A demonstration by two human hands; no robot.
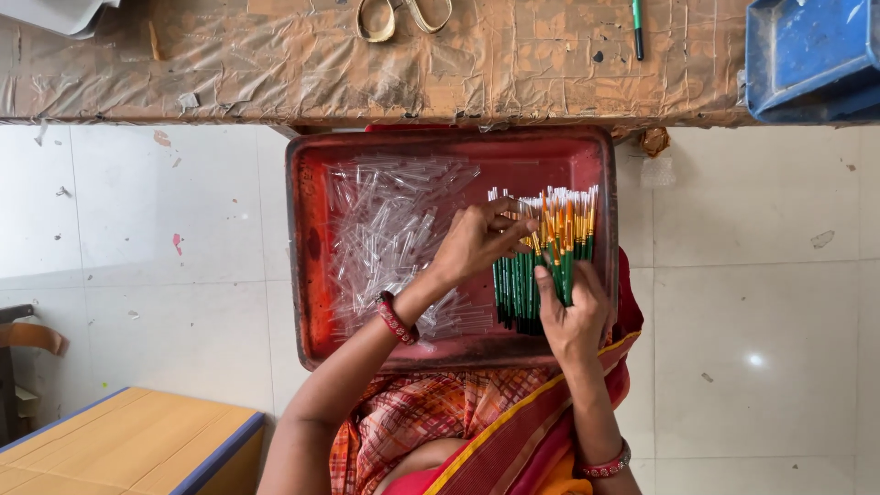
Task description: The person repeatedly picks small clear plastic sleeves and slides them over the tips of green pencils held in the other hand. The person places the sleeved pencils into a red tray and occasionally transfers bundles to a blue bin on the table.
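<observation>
No labels, signs or screens are to be seen. The nearest things to packaging are the clear plastic sleeves (pixel 394 238) — small, narrow and transparent — heaped loosely in the left half of the red tray (pixel 449 142). A flat tan cardboard carton (pixel 128 445) is seen at the lower left, edged in blue — its faces are plain.

One red tray (pixel 316 275) holds two heaps: clear tubes (pixel 390 229) and green-handled brushes (pixel 541 266), both too many to count. Two hands work there, the left hand (pixel 477 240) and the right hand (pixel 573 316), one bangle on each wrist. On the bench lie one pair of scissors (pixel 403 18), one pen (pixel 637 27) and one blue bin (pixel 807 55).
</observation>
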